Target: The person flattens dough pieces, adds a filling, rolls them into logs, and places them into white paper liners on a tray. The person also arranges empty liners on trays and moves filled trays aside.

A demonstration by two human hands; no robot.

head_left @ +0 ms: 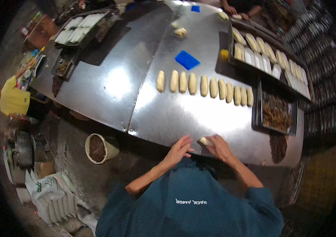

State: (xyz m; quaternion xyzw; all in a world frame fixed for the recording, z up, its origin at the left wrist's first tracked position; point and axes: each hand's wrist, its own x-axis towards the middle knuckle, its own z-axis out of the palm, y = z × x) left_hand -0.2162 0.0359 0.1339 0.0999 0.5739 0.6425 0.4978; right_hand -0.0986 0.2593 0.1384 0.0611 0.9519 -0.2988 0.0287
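In the head view, a short, cream-coloured, rounded dough piece (204,141) sat at the shiny metal table's (156,114) near edge, partly hidden by the right hand (219,147); whether its curled fingers gripped was unclear. The left hand's (179,150) fingers stood slightly apart nearby.

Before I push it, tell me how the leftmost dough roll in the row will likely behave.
The leftmost dough roll would probably dent, given its pale, doughy look. Its long, rounded shape suggests it could roll sideways on the shiny table; lying flat, it likely won't tip.
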